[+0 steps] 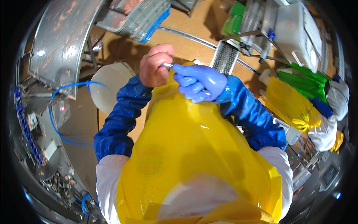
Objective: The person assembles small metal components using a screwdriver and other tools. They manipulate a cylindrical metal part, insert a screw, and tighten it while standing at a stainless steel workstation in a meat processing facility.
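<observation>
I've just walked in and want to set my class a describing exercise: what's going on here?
A person in a yellow apron holds both hands together in front of the body. The left hand and the blue-gloved right hand meet at a small shiny metal piece, too small to identify. A white tub stands to the left, and a grey plastic crate is farther ahead.

Silvery object (166, 65), blue-gloved right hand (201, 82), yellow apron (197, 149)
</observation>
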The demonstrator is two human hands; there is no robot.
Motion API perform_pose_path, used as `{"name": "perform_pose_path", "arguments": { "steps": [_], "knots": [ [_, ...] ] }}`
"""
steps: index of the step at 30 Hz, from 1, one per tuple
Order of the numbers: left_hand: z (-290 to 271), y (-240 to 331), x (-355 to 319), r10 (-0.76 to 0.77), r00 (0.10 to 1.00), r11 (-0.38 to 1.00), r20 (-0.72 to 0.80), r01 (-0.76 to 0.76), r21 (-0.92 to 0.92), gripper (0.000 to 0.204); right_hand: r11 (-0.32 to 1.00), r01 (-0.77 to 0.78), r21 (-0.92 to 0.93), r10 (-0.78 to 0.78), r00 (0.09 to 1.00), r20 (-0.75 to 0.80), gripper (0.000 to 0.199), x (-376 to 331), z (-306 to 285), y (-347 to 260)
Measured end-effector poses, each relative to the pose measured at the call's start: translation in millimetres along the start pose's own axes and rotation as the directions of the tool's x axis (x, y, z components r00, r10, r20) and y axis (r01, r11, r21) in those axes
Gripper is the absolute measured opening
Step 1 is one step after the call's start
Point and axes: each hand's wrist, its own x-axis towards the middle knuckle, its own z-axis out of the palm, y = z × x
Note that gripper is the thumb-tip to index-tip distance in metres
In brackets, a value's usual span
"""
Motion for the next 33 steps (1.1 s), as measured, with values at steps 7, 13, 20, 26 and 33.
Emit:
{"name": "perform_pose_path", "arguments": {
  "steps": [7, 13, 20, 26, 33],
  "knots": [
    [12, 37, 11, -0.659, 0.719, 0.751, 0.22, 0.643, 0.151, 0.013, -0.194, -0.282, -0.94, -0.782, 0.622, -0.025, 0.028, -9, 12, 18],
    [8, 14, -5, -0.362, 0.861, 0.903, 0.358, 0.419, -0.094, 0.011, 0.135, -0.008, -0.991, -0.77, 0.628, -0.11, 0.025, -3, 12, 38],
    [3, 20, 10, -0.3, 0.94, 0.938, 0.163, 0.259, 0.232, 0.014, 0.202, 0.05, -0.978, -0.828, 0.543, -0.143, 0.025, -7, 24, 12],
    [-3, 14, -4, -0.126, 0.971, 0.991, 0.204, 0.133, -0.022, 0.021, 0.482, 0.162, -0.861, -0.691, 0.674, -0.26, 0.015, -3, 20, 29],
    [-15, 30, 23, -0.2, 0.953, 0.967, 0.228, 0.155, 0.201, 0.014, 0.366, 0.137, -0.92, -0.715, 0.674, -0.184, 0.025, -3, 26, 20]
  ]
}}
